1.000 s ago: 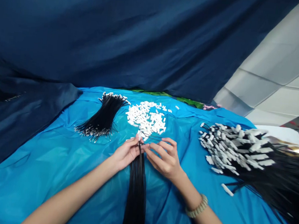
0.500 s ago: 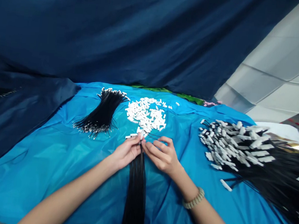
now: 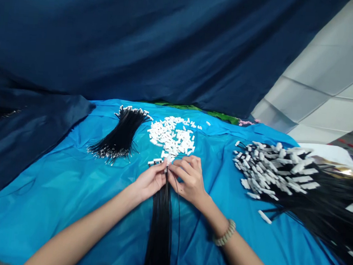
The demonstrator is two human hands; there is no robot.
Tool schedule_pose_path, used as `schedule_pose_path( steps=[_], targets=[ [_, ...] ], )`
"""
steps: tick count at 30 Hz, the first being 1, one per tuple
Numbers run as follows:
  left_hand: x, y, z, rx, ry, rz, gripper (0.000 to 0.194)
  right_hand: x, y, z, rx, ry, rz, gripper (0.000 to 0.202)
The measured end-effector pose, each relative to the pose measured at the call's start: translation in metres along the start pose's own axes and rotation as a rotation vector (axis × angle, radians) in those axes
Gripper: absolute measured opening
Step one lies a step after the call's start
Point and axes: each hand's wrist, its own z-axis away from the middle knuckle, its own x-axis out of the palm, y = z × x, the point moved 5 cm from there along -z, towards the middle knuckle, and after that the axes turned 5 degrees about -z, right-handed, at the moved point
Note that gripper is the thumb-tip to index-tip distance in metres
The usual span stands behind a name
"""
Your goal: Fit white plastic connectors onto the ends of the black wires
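Note:
Between my two hands is a small white plastic connector (image 3: pixel 168 160). My left hand (image 3: pixel 152 180) pinches it between thumb and fingers. Black wires run down from it over a long black wire bundle (image 3: pixel 160 230) that lies toward me. My right hand (image 3: pixel 189 178) is closed at the connector's right side, its fingertips on a thin black wire (image 3: pixel 179 215) that hangs down in a loose curve. Just beyond my fingers is a pile of loose white connectors (image 3: pixel 171 136). The contact end of the wire is too small to make out.
A blue cloth (image 3: pixel 95 208) covers the work surface. At the left lies a bundle of short black wires (image 3: pixel 122 132) with bare metal ends and white ends. On the right is a large heap of black wires with white connectors (image 3: pixel 275 170). A dark blue curtain (image 3: pixel 159 44) hangs behind.
My right hand has closed in and turned at the connector. A thin wire that pointed up and right now also hangs down to the right of the bundle. My left hand has stayed put.

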Motion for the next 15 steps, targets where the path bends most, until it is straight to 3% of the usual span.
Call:
schedule_pose_path(
  steps=[4,10,15],
  targets=[
    [0.0,0.001,0.0,-0.013,0.023,0.009,0.012,-0.001,0.007,-0.001,0.223,0.037,-0.201,0.006],
    [-0.006,-0.001,-0.002,-0.017,0.055,-0.041,0.009,-0.008,0.023,0.0,0.473,0.222,-0.519,0.009],
    [-0.008,0.0,-0.003,0.0,0.066,-0.086,0.008,-0.017,0.041,0.003,0.727,0.475,-0.85,0.008]
  ],
)
